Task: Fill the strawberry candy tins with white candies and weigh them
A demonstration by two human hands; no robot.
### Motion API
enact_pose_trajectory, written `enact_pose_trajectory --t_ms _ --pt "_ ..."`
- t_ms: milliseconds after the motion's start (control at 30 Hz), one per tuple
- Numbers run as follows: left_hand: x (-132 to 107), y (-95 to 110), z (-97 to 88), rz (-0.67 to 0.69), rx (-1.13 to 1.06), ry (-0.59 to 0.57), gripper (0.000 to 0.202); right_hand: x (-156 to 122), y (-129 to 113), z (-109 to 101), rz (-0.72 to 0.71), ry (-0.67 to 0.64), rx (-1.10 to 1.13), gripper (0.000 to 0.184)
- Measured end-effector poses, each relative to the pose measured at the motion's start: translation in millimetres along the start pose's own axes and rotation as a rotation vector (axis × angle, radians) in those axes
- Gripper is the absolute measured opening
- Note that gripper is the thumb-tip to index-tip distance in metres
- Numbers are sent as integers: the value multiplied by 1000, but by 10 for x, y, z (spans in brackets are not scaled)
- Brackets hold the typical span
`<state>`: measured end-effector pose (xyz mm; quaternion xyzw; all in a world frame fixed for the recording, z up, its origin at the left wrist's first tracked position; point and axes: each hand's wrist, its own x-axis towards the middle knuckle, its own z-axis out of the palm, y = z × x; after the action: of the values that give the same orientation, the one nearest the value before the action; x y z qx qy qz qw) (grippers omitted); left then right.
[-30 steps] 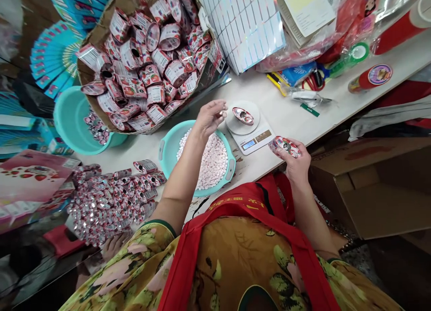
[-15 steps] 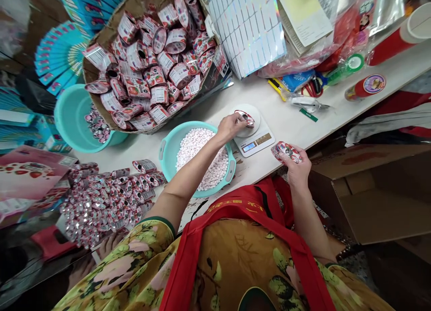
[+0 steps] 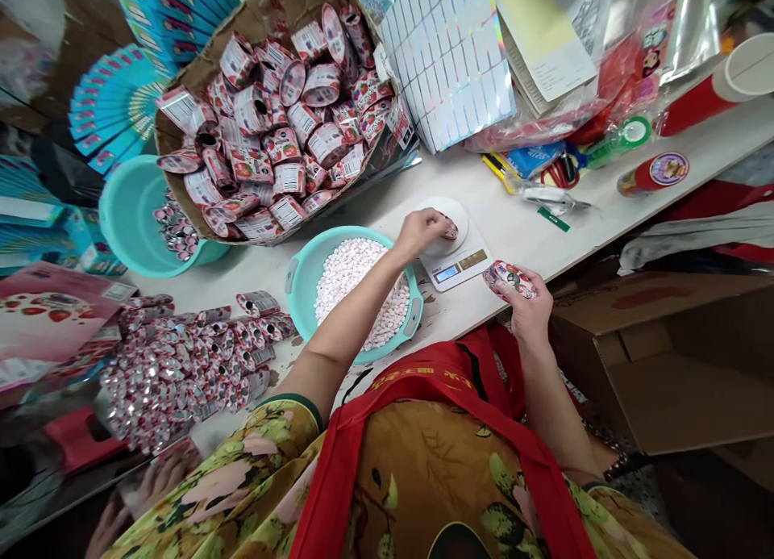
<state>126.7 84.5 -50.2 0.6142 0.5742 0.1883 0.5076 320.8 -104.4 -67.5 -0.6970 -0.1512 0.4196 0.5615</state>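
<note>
My left hand (image 3: pixel 423 232) reaches over the white kitchen scale (image 3: pixel 444 278), fingers closed together against a small strawberry-printed container (image 3: pixel 450 227) on its round plate. Those fingers cover part of the container, and anything between them is hidden. The scale's display is lit, but I cannot read the digits surely. Between thumb and fingers, my right hand (image 3: pixel 532 305) grips another strawberry-printed container (image 3: pixel 506 278) just right of the scale, over the table edge. Beneath my left forearm stands a turquoise basin (image 3: pixel 302 301) of small white-pink candies (image 3: pixel 347 269).
A cardboard box (image 3: pixel 172 127) heaped with printed containers stands behind the basin. More containers (image 3: pixel 193 357) lie piled at left, near another turquoise basin (image 3: pixel 130 248). Another person's hand (image 3: pixel 160 478) shows at lower left. Sticker sheets (image 3: pixel 447 59), cutter and tape lie beyond the scale.
My left hand has shifted slightly to the right over the container on the scale and hides more of it. My right hand still holds its container, with little movement.
</note>
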Motion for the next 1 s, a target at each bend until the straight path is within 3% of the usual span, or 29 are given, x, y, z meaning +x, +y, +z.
enact_pose_trajectory --t_ms 67,133,267,367,467,567,667,767,833,900,1000 --pt "3 -51 -173 -65 -204 23 20 -6 -13 22 2 -4 -5 53" --pt "-1 -89 -304 -77 -164 6 22 -8 -24 55 0 -17 -23 54" --pt "1 -83 -252 128 502 -145 23 38 -26 176 -24 -94 -84 55" --pt "-25 9 -166 160 891 -185 27 158 -5 349 -90 -170 -137 55" --pt "-223 78 -403 70 923 40 33 355 36 639 -245 -219 -266 53" --pt "-731 9 -986 -81 816 371 35 558 92 1024 -410 -281 -428 52" --pt "-1404 -284 -1636 -333 755 669 38 689 136 1356 -500 -314 -551 51" --pt "-1876 -796 -2064 -686 794 848 41 740 131 1507 -574 -309 -640 58" --pt "-2001 -1154 -2165 -883 782 820 43 738 82 1517 -637 -279 -664 68" --pt "-2029 -1430 -2162 -1014 728 711 46 712 -3 1488 -682 -253 -648 71" --pt "-2012 -1590 -2140 -1078 664 607 46 635 -162 1414 -700 -224 -600 62"
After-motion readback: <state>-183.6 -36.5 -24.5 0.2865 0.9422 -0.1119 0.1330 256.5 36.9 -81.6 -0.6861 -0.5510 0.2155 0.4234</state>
